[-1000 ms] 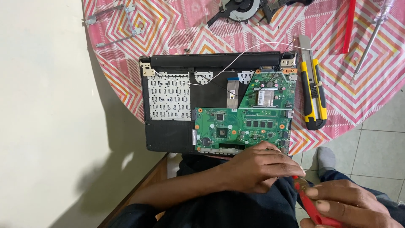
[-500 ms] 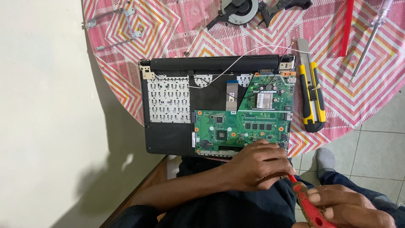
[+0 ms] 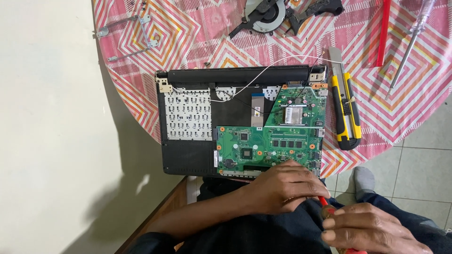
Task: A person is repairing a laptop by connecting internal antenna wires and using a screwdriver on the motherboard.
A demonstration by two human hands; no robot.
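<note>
Green motherboard (image 3: 268, 150) bare inside opened black laptop shell (image 3: 188, 160), set at near edge of round surface (image 3: 405, 113) under pink zigzag cloth. Left hand (image 3: 287, 188) curled at board's near right corner, fingers pressed together around shaft of red-handled screwdriver (image 3: 325, 203). Right hand (image 3: 372, 230) nearer still, wrapped shut on red handle above lap. Just right of laptop: yellow-and-black utility knife (image 3: 346, 113). Far side: cooling fan (image 3: 263, 14), second screwdriver (image 3: 409, 47) far right, metal bracket (image 3: 127, 35) far left. White wire (image 3: 282, 63) across laptop's hinge bar.
</note>
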